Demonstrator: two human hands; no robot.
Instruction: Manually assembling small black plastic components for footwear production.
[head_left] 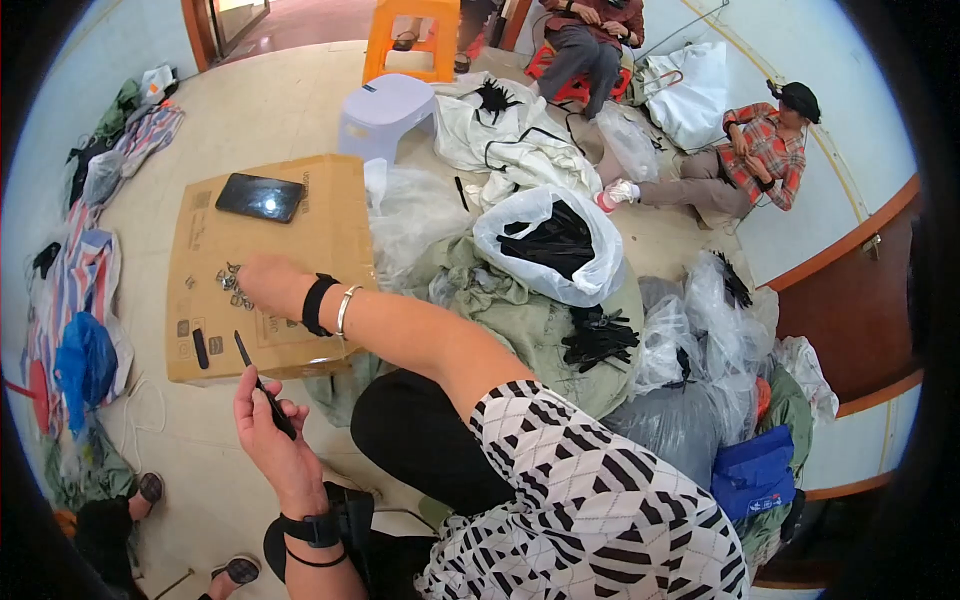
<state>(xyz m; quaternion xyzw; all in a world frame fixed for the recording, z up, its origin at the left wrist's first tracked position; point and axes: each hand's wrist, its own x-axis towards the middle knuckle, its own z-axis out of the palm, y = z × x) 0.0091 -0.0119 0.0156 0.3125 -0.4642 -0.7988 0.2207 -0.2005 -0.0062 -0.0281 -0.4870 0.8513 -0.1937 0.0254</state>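
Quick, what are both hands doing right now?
Left hand: holding a slim black tool.
Right hand: at small metal pieces; open or closed, can't tell.

Right hand (264,284), fingertips hidden

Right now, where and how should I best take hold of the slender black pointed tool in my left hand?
Probably by the thicker, near end of the slender black pointed tool, coming from your side: it tapers to a narrow tip aimed away from you, toward the brown cardboard box.
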